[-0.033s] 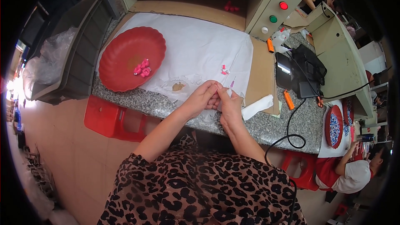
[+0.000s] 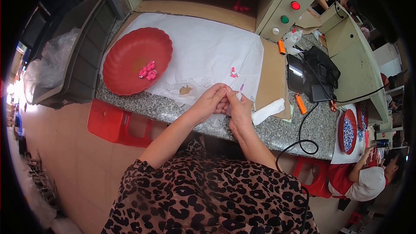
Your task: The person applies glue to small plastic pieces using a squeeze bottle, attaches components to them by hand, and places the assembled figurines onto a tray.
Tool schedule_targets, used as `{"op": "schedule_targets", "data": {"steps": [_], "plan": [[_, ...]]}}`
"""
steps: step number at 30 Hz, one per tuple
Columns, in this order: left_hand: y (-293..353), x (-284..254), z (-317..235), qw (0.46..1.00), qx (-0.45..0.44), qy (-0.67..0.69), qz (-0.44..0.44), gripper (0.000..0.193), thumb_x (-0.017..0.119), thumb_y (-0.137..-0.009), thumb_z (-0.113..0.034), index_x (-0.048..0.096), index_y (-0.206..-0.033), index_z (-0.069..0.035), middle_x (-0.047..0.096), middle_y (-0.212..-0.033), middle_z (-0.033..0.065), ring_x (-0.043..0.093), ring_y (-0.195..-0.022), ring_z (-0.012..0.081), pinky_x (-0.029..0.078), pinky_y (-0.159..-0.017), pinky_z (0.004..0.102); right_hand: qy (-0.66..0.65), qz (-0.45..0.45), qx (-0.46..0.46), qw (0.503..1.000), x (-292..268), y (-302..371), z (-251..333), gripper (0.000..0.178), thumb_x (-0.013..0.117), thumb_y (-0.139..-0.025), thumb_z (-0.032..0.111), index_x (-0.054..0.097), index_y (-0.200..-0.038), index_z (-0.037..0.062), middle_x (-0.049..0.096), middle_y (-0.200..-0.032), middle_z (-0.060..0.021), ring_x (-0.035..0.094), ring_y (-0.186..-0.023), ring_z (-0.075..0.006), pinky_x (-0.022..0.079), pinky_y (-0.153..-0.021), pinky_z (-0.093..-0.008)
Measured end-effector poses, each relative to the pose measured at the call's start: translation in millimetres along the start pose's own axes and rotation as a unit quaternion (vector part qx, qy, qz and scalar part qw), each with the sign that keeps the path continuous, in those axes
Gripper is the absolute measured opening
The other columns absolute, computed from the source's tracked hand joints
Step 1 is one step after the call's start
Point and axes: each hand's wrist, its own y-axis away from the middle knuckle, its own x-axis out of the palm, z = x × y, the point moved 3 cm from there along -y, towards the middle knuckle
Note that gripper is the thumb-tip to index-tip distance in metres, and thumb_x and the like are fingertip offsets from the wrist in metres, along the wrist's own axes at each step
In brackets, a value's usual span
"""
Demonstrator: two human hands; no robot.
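Both hands meet over the front edge of the white paper (image 2: 203, 39). My left hand (image 2: 211, 100) is closed in a pinch, and whatever sits between its fingertips is hidden. Closed beside it, my right hand (image 2: 241, 112) grips a small pale dispenser with a purple-based needle tip (image 2: 242, 87) pointing up and away. Most of the dispenser's body is covered by the fingers. A little beyond the hands lie a few tiny pink and white pieces (image 2: 234, 73). To the left, a red scalloped tray (image 2: 125, 56) holds several small pink figures (image 2: 148, 71).
A grey bin (image 2: 84, 56) with plastic bags stands at the left. On the right are a white roll (image 2: 268, 112), orange lighters (image 2: 300, 104), a black bag (image 2: 323, 69), and a cable (image 2: 299, 141). A cabinet with buttons (image 2: 284, 13) borders the back. A co-worker (image 2: 362, 177) sits far right.
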Motion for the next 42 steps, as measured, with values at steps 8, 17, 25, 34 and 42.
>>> {"op": "schedule_targets", "data": {"steps": [8,17,25,34,42], "plan": [[-2.7,-1.0,1.6,1.0,-0.011,0.001,-0.011,0.026,0.039,-0.09,-0.031,0.044,-0.098,-0.007,0.04,-0.067,-0.0013,0.038,-0.057,0.0066,0.036,-0.05,0.018,0.002,-0.007,0.015,1.0,0.3,1.2,4.3,0.022,0.06,-0.079,0.026,0.054,-0.078,0.0046,0.055,-0.061,-0.003,0.052,-0.049,-0.0096,0.038,-0.044,-0.019],[-2.1,0.3,-2.6,1.0,0.0,0.007,0.005,0.026,0.039,-0.09,-0.031,0.044,-0.098,-0.007,0.04,-0.067,-0.0008,0.038,-0.056,0.0068,0.035,-0.048,0.0177,-0.016,-0.003,0.015,1.0,4.6,1.9,10.5,0.023,0.062,-0.078,0.026,0.054,-0.077,0.0039,0.054,-0.06,-0.0037,0.053,-0.049,-0.0109,0.038,-0.04,-0.021],[4.3,2.1,-7.3,0.995,0.036,-0.082,0.052,0.029,0.039,-0.089,-0.033,0.041,-0.104,-0.008,0.044,-0.075,0.0034,0.04,-0.056,0.0079,0.032,-0.043,0.018,0.027,0.01,0.061,0.998,-0.4,0.4,22.6,0.026,0.062,-0.076,0.029,0.055,-0.075,0.0043,0.052,-0.058,-0.002,0.049,-0.046,-0.0109,0.037,-0.041,-0.0208],[15.1,3.3,-34.0,0.997,-0.01,0.037,0.068,0.04,0.036,-0.089,-0.036,0.042,-0.113,-0.004,0.041,-0.075,0.0003,0.037,-0.054,0.0065,0.032,-0.043,0.019,0.0,0.069,0.062,0.996,-9.7,2.2,41.6,0.02,0.063,-0.075,0.025,0.056,-0.072,0.0061,0.05,-0.057,0.0003,0.045,-0.046,-0.0088,0.037,-0.044,-0.0213],[42.8,-48.3,-112.0,0.828,0.191,-0.49,-0.192,0.028,0.038,-0.089,-0.022,0.051,-0.107,-0.003,0.052,-0.088,0.0071,0.05,-0.076,0.0146,0.041,-0.067,0.025,0.043,0.028,0.013,0.999,-56.5,-1.3,74.3,0.014,0.06,-0.074,0.018,0.054,-0.071,0.0057,0.048,-0.059,0.0002,0.044,-0.05,-0.0088,0.036,-0.046,-0.0221]]}}
